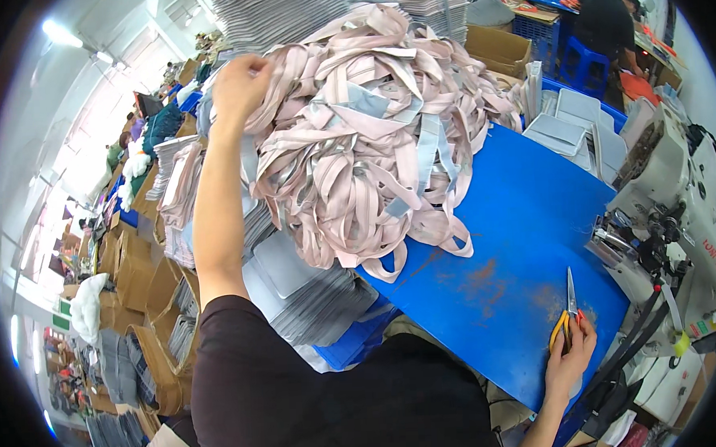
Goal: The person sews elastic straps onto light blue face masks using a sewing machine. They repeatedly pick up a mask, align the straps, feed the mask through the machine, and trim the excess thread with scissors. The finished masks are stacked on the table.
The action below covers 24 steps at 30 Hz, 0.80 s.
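A big tangled heap of pale pink and grey fabric straps (354,144) covers the far left of the blue tabletop (532,192). At the heap's upper left edge is my left hand (240,86), arm stretched out and fingers curled closed against the straps. What lies between those fingers is hidden. Down at the near right of the tabletop, my right hand (570,360) holds a pair of scissors (571,298) with yellow and red handles. The blades point away from me, over the blue surface.
A sewing machine (660,186) stands along the right edge. Stacked grey fabric panels (313,297) sit at the left, with more stacks (277,15) behind the heap. Grey panels (565,126) lie at the far right. Cardboard boxes (159,344) line the left; another person (605,21) works beyond.
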{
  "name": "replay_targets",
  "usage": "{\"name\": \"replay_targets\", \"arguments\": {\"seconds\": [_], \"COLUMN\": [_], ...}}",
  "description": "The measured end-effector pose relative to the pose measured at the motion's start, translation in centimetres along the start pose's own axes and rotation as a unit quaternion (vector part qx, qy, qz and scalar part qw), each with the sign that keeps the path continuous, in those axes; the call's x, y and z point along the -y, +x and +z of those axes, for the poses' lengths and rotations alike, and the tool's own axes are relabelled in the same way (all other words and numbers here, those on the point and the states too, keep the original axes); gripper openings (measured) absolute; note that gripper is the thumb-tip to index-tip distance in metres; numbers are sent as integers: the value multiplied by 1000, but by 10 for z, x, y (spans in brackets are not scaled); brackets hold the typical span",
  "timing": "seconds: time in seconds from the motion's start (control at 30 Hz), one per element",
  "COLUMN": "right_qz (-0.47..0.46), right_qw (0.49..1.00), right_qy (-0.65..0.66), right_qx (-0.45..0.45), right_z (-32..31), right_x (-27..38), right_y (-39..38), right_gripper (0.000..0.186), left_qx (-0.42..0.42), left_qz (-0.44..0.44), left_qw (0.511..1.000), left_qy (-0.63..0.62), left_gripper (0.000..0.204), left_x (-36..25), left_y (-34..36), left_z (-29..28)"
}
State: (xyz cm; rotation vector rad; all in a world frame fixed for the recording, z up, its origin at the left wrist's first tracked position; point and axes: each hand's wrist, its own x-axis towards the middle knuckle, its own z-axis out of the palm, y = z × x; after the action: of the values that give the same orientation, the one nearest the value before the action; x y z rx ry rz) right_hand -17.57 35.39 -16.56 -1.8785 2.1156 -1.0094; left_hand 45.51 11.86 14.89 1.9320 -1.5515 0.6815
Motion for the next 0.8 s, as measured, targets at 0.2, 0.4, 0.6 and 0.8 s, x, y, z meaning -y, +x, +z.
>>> {"name": "replay_targets", "arguments": {"seconds": [0.2, 0.4, 0.6, 0.8], "right_qz": [-21, 2, -9, -8], "right_qw": [999, 1000, 1000, 1000], "right_qy": [-28, -10, -4, -10], "right_qx": [-4, 3, 5, -2], "right_z": [5, 7, 6, 5], "right_x": [-7, -13, -6, -1], "right_y": [-4, -6, -4, -4], "right_gripper": [33, 33, 33, 34], "left_qx": [-9, 130, 6, -43], "left_qz": [-118, -177, -131, 98], "left_qw": [993, 970, 959, 838], "left_qy": [15, 107, -251, -535], "left_gripper": [37, 46, 20, 23], "left_x": [100, 101, 150, -15], "left_y": [-70, -126, -70, 20], "left_z": [-10, 13, -2, -140]}}
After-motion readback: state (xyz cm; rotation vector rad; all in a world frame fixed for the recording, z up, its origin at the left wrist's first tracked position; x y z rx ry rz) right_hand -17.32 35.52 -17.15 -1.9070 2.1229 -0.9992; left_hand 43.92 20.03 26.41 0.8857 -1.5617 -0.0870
